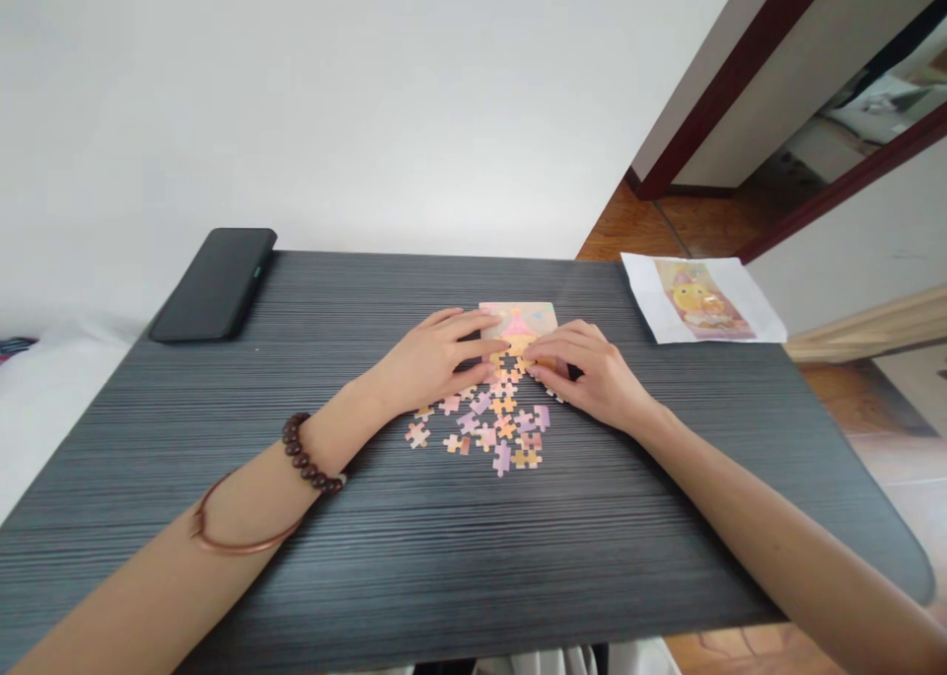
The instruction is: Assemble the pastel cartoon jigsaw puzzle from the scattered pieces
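A partly joined jigsaw puzzle point(518, 315) lies flat on the table, its upper rows connected and its lower edge uneven, with a dark gap in it. My left hand point(433, 359) rests at the puzzle's left side, fingers apart and fingertips touching it. At the lower right edge, my right hand point(592, 369) has curled fingers, with thumb and forefinger close about a small puzzle piece, partly hidden by the fingertips. Loose puzzle pieces point(503, 456) in pink, lilac and orange lie scattered below the puzzle, between both hands. More pieces are partly covered by the right hand.
A dark striped table point(370, 557) carries everything and meets a white wall at the back. A black phone-like device point(214, 285) lies at the back left. A paper sheet with a printed yellow cartoon picture point(699, 300) lies at the back right, overhanging the edge.
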The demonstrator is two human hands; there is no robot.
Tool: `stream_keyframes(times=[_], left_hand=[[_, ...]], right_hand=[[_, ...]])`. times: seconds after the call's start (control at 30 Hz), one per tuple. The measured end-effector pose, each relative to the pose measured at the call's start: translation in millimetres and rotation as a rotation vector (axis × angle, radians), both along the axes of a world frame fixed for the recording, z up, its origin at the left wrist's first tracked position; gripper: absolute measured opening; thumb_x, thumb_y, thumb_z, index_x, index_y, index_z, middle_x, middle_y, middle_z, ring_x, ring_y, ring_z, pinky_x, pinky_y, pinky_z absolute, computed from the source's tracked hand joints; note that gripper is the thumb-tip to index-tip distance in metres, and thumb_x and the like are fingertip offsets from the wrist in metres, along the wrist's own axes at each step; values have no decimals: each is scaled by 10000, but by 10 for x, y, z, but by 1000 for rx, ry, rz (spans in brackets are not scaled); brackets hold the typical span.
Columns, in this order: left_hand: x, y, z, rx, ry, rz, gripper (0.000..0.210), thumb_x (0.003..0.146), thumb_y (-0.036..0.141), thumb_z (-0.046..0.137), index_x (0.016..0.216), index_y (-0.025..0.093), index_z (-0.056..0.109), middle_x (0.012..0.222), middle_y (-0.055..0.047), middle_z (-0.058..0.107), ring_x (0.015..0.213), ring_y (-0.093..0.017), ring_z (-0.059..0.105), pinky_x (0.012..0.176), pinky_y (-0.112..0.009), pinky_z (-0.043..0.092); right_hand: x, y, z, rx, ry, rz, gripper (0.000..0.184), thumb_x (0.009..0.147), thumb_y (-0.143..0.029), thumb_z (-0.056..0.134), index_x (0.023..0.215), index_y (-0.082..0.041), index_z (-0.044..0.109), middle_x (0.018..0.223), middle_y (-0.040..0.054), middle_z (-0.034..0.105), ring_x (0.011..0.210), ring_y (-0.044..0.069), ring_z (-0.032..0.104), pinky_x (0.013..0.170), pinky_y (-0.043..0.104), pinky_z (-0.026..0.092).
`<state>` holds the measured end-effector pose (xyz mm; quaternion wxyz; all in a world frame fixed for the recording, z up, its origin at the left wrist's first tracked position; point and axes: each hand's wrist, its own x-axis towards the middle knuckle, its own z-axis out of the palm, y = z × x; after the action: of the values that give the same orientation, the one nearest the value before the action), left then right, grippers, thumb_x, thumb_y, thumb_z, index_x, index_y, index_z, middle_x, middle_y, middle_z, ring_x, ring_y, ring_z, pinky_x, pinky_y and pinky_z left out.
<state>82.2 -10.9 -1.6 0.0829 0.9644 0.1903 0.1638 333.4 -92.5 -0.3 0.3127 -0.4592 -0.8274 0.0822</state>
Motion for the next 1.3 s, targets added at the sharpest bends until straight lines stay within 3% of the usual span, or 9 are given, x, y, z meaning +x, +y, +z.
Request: stream_keyframes(times=[0.3, 0.53, 0.7, 0.93, 1.1, 1.3], left_hand=[[3, 4, -5, -12, -7, 10, 335, 1024, 373, 504, 1288, 239, 662, 1467, -96, 565, 1352, -237, 535, 1169, -458, 382], [9, -12, 20, -44, 18, 41, 369, 1025, 401, 490, 1330, 248, 632, 1481, -77, 555, 1376, -226, 515, 1194, -446, 354], [18, -30, 30, -74, 13, 84, 467, 1018, 461, 498, 1386, 184, 577, 1456, -87, 576, 1375, -222, 521, 1205, -428, 342], [38, -49, 17, -19, -1, 64, 398, 1023, 452, 501, 1294, 195, 639, 1433, -100, 598, 1340, -236, 546, 1173, -438, 368], [58, -58, 20, 44, -44, 29, 343, 1016, 415, 527, 1214, 169, 661, 1302, -107, 669, 1205, -233, 627, 1112, -416, 418], [75, -65, -9, 70, -68, 23, 327, 1019, 413, 530, 1201, 169, 648, 1271, -80, 686, 1175, -215, 637, 1095, -400, 413]], right_hand=[[12, 10, 8, 26, 76, 71, 136, 962, -240, 609, 980, -248, 744, 951, 47, 766, 910, 212, 665, 850, 396, 525], [34, 9, -8, -27, 110, 15, 263, 993, -258, 542, 1188, -261, 719, 1005, 72, 735, 921, 220, 657, 824, 390, 552], [22, 8, -3, -8, 73, 32, 216, 993, -252, 554, 1095, -239, 744, 975, 73, 735, 922, 217, 647, 854, 396, 540], [8, 14, -17, 15, 58, 31, 190, 965, -312, 619, 1076, -249, 760, 945, 58, 765, 880, 217, 659, 837, 403, 533], [23, 8, -43, 72, 32, 65, 169, 942, -276, 659, 1066, -258, 772, 971, 49, 774, 901, 206, 661, 848, 391, 513], [-23, 9, -45, 128, 44, -12, 170, 955, -298, 646, 1039, -238, 781, 928, 49, 782, 854, 199, 662, 824, 397, 492]])
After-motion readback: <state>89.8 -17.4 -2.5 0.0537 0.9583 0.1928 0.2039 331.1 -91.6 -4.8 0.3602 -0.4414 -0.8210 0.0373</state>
